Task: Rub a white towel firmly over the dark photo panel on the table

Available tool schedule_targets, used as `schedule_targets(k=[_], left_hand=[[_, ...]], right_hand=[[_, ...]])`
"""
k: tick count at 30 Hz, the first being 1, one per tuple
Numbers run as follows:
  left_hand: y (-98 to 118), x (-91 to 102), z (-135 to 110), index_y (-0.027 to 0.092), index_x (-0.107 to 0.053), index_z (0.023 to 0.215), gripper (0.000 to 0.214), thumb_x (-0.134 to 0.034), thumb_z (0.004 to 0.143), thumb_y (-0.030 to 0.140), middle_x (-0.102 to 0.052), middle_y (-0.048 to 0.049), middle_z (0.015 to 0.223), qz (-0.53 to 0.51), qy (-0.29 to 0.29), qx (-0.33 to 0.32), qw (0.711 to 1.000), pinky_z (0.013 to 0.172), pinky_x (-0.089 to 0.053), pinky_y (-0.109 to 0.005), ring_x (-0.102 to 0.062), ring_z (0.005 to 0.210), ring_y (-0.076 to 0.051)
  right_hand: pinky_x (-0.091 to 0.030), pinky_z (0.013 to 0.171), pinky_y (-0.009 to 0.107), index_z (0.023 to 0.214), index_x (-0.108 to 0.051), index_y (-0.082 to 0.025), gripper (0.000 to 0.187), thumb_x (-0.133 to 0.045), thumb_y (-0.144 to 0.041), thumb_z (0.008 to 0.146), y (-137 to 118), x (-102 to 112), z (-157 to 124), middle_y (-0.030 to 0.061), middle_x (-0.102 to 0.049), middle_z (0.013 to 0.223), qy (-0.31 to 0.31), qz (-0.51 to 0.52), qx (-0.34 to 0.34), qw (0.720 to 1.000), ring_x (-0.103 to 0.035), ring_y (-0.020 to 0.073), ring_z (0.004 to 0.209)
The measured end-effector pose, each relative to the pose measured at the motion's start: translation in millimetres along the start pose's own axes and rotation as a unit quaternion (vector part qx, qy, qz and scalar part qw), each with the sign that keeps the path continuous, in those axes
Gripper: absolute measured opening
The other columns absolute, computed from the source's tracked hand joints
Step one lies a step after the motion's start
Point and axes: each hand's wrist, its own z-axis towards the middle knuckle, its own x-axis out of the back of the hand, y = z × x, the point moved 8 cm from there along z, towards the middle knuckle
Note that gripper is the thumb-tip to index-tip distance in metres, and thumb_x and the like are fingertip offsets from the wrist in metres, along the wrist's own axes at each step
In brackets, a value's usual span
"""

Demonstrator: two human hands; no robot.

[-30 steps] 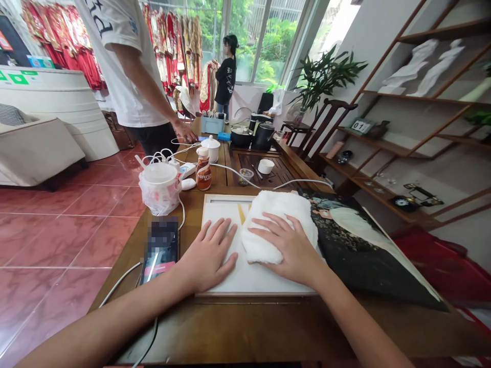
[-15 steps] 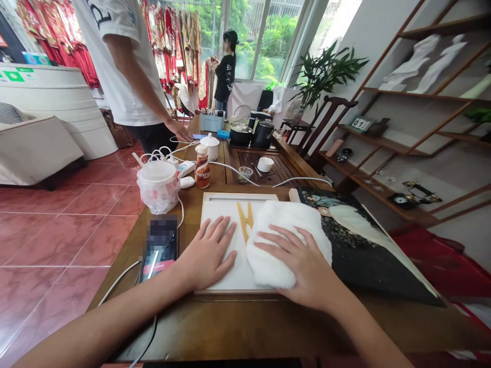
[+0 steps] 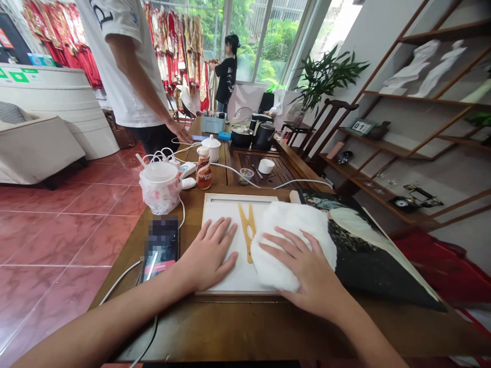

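Observation:
My left hand (image 3: 210,253) lies flat with fingers spread on the white surface of a pale-framed board (image 3: 233,278). Under my right hand (image 3: 307,260) is a thick, fluffy white pad (image 3: 272,268) that looks like cotton wadding. The fingers of that hand are spread over its top, and the thumb lies near its lower edge. Between my hands, a flat yellow, two-pronged shape (image 3: 247,232) with an opening in its middle shows on the white surface. The pad covers the right part of the board.
A phone (image 3: 161,250) with cables lies left of the board. A bagged tub (image 3: 160,189), a brown-labelled bottle (image 3: 203,168) and a lidded white cup (image 3: 210,148) stand behind. A dark picture panel (image 3: 376,266) lies right. A person in a white shirt (image 3: 123,87) stands left; another stands farther back.
My right hand and the white pad have slid slightly to the right, baring more of the yellow shape's lower end. My left hand stays on the board.

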Motion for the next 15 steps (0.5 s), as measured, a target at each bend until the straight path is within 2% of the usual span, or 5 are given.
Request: schedule_targets(k=[3,6,11,15], left_hand=[[0.0,0.0,0.1,0.012,-0.028,0.152,0.060,-0.034,0.101,0.044,-0.027,-0.0148,0.158,-0.005,0.003,0.000,1.000,0.119,-0.016,-0.052,-0.020,0.147,-0.030],[0.4,-0.8,0.2,0.012,-0.028,0.152,0.060,-0.034,0.101,0.044,-0.028,-0.0145,0.158,-0.009,0.006,-0.001,1.000,0.119,-0.016,-0.052,-0.020,0.147,-0.031],[0.6,-2.6,0.6,0.013,-0.026,0.153,0.061,-0.034,0.101,0.044,-0.026,-0.0146,0.159,-0.004,-0.007,-0.002,1.000,0.119,-0.016,-0.053,-0.019,0.147,-0.031],[0.4,-1.4,0.8,0.013,-0.025,0.154,0.061,-0.033,0.101,0.044,-0.025,-0.0148,0.159,-0.001,-0.012,-0.004,1.000,0.119,-0.016,-0.053,-0.019,0.148,-0.031]], right_hand=[[-0.016,0.106,0.057,0.145,-0.040,-0.034,0.069,-0.056,-0.059,0.083,-9.6,1.7,-18.8,0.0017,-0.045,0.150,-0.004,-0.011,0.007,1.000,-0.035,0.0342,0.137],[-0.016,0.106,0.055,0.144,-0.041,-0.034,0.067,-0.056,-0.058,0.083,-9.0,2.0,-22.8,0.0011,-0.045,0.150,-0.011,-0.015,-0.003,1.000,-0.034,0.0332,0.137],[-0.019,0.104,0.056,0.141,-0.044,-0.033,0.066,-0.054,-0.063,0.083,11.3,0.4,1.6,0.0028,-0.048,0.148,0.003,-0.010,-0.027,1.000,-0.037,0.0335,0.135],[-0.021,0.104,0.057,0.139,-0.046,-0.032,0.060,-0.053,-0.058,0.085,35.5,-4.7,26.3,0.0034,-0.050,0.146,0.011,-0.019,-0.051,0.998,-0.038,0.0332,0.134]])
